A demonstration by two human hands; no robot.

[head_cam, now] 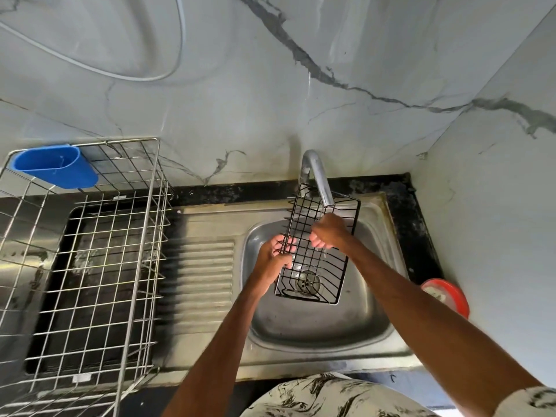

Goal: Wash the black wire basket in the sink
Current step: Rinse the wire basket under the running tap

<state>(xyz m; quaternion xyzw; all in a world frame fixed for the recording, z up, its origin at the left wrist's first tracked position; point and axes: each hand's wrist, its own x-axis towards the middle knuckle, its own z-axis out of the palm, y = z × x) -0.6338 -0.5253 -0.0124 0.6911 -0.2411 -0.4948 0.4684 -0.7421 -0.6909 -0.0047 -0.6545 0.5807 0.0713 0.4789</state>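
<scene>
A black wire basket [316, 266] is held upright and tilted over the steel sink [376, 320], its top end under the curved tap [319, 179]. My left hand [275, 251] grips its left rim from outside, fingers showing through the wires. My right hand [328, 231] lies inside the basket just below the spout, fingers curled against the wires. Water drips beneath the right hand. The drain shows through the basket's lower end.
A large silver wire dish rack [90, 266] with a blue plastic cup holder [57, 170] stands on the counter at left. The ribbed drainboard [204, 275] lies between rack and sink. A red-rimmed round container [448, 296] sits by the right wall.
</scene>
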